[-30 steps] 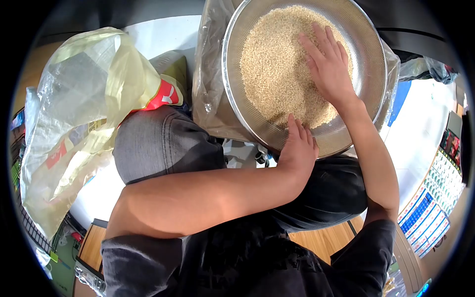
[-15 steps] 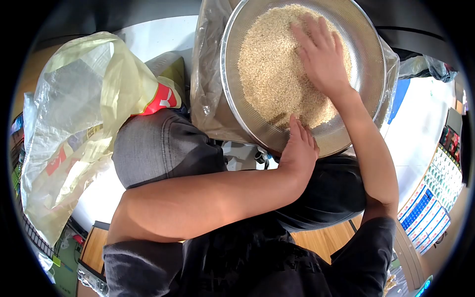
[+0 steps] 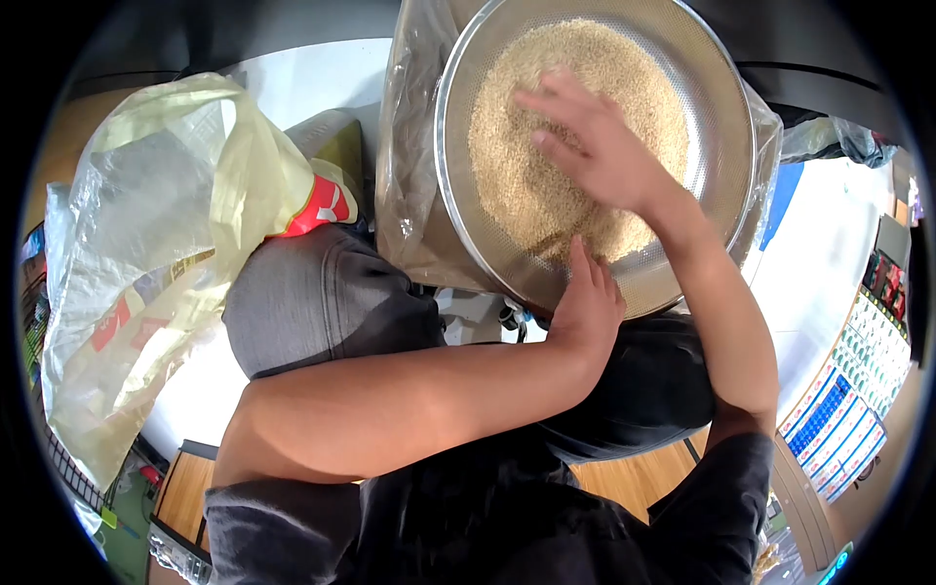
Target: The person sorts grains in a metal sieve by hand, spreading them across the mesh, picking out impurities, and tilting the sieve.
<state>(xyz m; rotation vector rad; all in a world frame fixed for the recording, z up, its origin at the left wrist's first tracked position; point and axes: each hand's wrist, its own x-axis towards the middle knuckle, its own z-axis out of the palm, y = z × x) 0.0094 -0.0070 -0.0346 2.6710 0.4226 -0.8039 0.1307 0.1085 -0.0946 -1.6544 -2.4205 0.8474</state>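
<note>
A wide, round metal mesh sieve [image 3: 720, 127] holds a layer of pale tan grains [image 3: 507, 117] that look like rice. Over the middle of the grains is my right hand [image 3: 597, 141], its fingers spread and blurred, holding nothing that I can see. My left hand [image 3: 588, 304] lies across the sieve's near rim, fingers stretched out and pointing inward beside the grains. Its thumb is hidden. Beneath the sieve, a clear plastic bag [image 3: 414, 185] lines a container whose walls are mostly covered.
To the left, a large yellowish translucent bag [image 3: 244, 161] with a red patch stands against my grey-clad knee [image 3: 302, 302]. A black wire rack [image 3: 73, 468] is at the far left. On the right, a sheet of blue and white labels [image 3: 837, 429] hangs near white floor.
My right hand has swept left and slightly nearer across the grains, its fingers now turned leftward and spread. My left hand stays at the near rim.
</note>
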